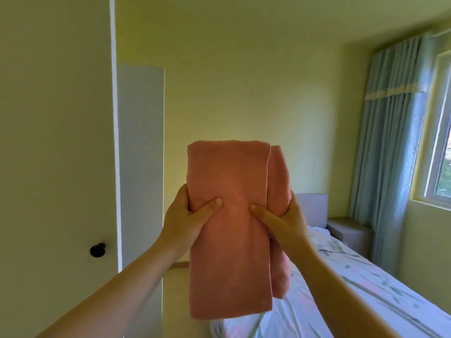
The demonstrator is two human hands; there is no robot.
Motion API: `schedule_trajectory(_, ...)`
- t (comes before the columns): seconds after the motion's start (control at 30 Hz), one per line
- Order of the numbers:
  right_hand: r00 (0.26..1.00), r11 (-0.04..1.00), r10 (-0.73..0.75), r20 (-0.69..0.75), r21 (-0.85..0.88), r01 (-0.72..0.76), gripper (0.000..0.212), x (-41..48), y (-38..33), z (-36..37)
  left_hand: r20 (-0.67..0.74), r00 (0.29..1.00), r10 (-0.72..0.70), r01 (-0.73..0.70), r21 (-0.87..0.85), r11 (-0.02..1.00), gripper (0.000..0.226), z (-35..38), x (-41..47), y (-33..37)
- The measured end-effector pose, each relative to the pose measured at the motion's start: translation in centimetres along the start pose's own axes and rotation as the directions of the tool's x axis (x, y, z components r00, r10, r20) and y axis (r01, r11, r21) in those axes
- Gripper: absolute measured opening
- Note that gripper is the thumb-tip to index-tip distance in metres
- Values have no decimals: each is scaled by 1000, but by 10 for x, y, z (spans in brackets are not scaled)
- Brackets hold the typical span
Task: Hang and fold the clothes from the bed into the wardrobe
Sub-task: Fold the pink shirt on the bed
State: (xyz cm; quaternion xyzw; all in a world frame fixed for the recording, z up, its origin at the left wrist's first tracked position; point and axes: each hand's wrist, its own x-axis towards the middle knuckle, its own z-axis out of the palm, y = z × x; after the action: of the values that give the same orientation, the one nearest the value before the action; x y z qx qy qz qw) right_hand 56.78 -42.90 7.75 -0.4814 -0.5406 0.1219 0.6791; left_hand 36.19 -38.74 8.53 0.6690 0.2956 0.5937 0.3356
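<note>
The biggest thing before us is the pale door [56, 142] filling the left of the view, which we take for the wardrobe front; a grey panel [140, 154] stands just beside its edge, and we cannot tell whether that is a second door swung open. The bed [366, 289] runs along the lower right, with the curtain [390, 142] and window [439, 147] beyond it. In the middle, raised in the air in front of the wall [244, 81] and touching neither bed nor door, we hold the folded cloth [229, 252], pink and several layers thick. Its long axis runs up and down, and we grip it about mid height: our left hand [185, 223] clasps the left edge, our right hand [285, 223] the right edge, both thumbs pressed on the near face and fingers curled round behind. The door lies to the left of the cloth, so the left hand is the nearer one, and we judge the next move is a swing leftward. There is open room on that side; the door edge and the small black knob [97, 250] are what the cloth could catch on
</note>
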Motion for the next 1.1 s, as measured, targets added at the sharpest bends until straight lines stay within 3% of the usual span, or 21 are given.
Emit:
schedule_trajectory(0.33,992,997,-13,-129,-71,3,65,72,62,-27,89,996,5,-3,-21,1000,36,70,82,-55)
schedule_trajectory(0.63,993,998,-29,-114,-53,23,69,175,120,-40,70,997,37,-34,-41,999,36,131,174,-98)
schedule_trajectory(1.1,994,996,-84,-71,11,85,60,298,201,58,12,997,74,-74,9,997,38,105,309,-189)
